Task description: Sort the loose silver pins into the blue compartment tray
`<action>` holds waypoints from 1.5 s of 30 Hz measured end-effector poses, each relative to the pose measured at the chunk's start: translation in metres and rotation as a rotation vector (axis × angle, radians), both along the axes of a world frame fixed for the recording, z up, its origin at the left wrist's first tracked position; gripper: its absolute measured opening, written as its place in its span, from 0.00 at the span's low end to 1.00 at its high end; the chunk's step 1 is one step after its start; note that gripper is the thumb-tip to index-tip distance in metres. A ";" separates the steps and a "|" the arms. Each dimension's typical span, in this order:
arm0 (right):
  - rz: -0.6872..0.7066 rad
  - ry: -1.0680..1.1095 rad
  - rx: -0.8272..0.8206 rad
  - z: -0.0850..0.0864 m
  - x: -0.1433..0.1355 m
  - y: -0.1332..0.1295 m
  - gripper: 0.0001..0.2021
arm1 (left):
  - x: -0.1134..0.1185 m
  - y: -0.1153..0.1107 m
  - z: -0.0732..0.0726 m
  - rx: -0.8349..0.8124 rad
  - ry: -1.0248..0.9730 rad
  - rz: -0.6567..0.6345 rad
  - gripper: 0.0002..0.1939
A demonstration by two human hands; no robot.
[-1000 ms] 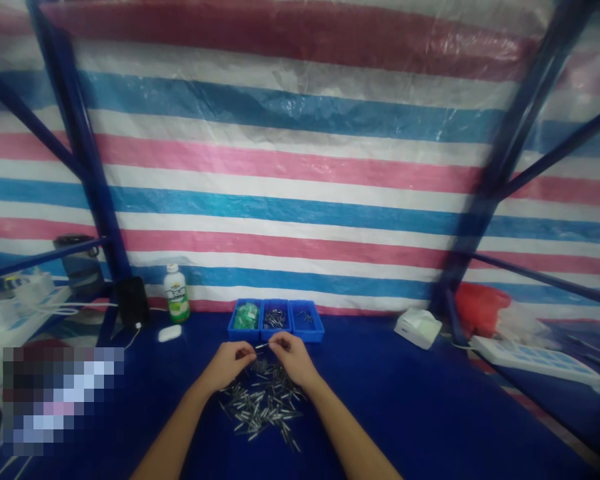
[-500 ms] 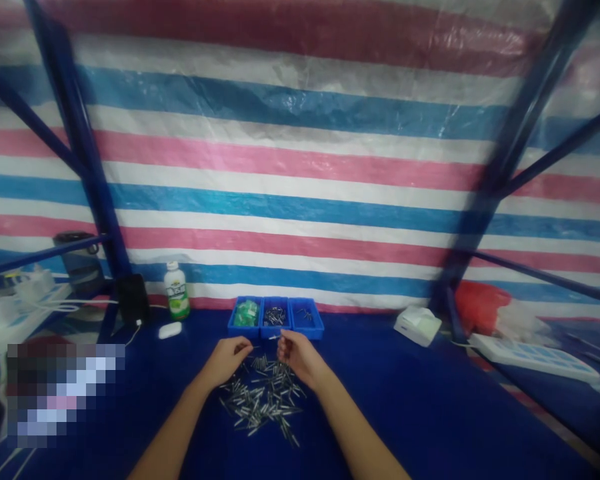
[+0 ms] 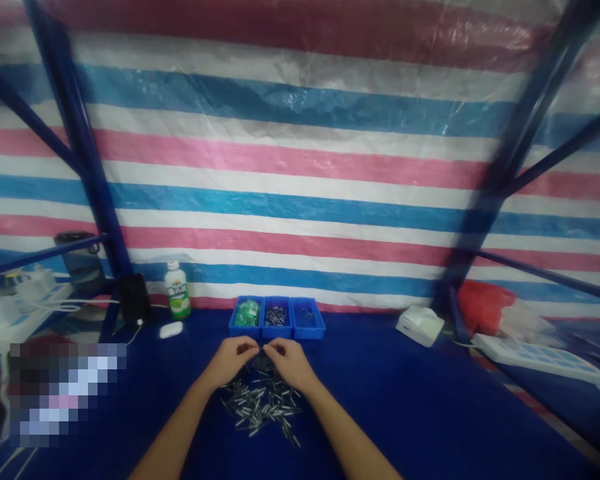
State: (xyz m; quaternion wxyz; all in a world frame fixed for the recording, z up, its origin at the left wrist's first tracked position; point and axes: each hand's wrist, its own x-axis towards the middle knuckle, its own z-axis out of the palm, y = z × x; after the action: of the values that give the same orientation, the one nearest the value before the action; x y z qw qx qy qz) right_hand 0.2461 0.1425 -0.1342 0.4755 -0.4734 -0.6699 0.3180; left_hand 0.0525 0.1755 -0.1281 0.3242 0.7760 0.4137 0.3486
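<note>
OK, main change: the fingertips have met up again. Half a second ago the right hand stood off from the left hand with a small bright piece at its tips; now its fingers are in close, just beside the left's. Left hand has hardly moved. Reads as both hands back on one spot, instead of each handling its own end. My judgement, not a seen fact.

Finger state: thumb and finger bent into a pinch on both hands. Can't tell whether either is grasping anything; no piece resolves at the tips. Can't tell touching from a sliver of gap either.

Just bodyward of the fingers: a short row of thin metal pieces, partly hidden by the right hand. Further bodyward, between the forearms: a loose pile of metal pieces, lying every which way. No visible change there.

Beyond the fingers, three blue trays side by side. Left tray has a green bag, middle tray a heap of small dark pieces, right tray a few thin ones. Contents look the same as before.

Farther out, left of the fingers: white case, bottle behind it. Well right: tissue box, same tabletop.
</note>
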 end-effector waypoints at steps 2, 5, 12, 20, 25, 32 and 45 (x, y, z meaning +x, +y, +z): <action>0.011 -0.045 -0.013 0.002 -0.002 -0.003 0.16 | 0.000 0.000 -0.002 -0.021 -0.029 -0.004 0.13; 0.021 -0.016 -0.032 0.001 -0.004 -0.003 0.17 | 0.000 0.003 -0.005 -0.031 -0.053 -0.014 0.13; 0.032 0.058 -0.016 -0.005 -0.006 0.003 0.15 | 0.002 0.005 -0.008 -0.055 -0.103 -0.031 0.14; -0.110 0.137 0.045 0.001 0.016 0.012 0.11 | -0.007 0.007 -0.002 -0.062 -0.199 0.073 0.22; -0.078 0.324 -0.036 0.004 0.022 0.020 0.13 | -0.007 0.012 -0.004 -0.055 -0.149 0.122 0.21; 0.058 0.586 -0.125 0.008 0.024 0.015 0.15 | -0.008 0.010 -0.007 0.019 -0.034 0.181 0.17; 0.328 0.920 -0.383 0.018 0.024 0.004 0.14 | -0.010 0.017 -0.013 0.056 0.091 0.212 0.17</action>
State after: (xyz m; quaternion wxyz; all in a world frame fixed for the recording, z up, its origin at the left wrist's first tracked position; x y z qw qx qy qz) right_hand 0.2697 0.1463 -0.1161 0.5694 -0.2520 -0.3868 0.6802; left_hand 0.0423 0.1920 -0.1409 0.2448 0.7517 0.4978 0.3568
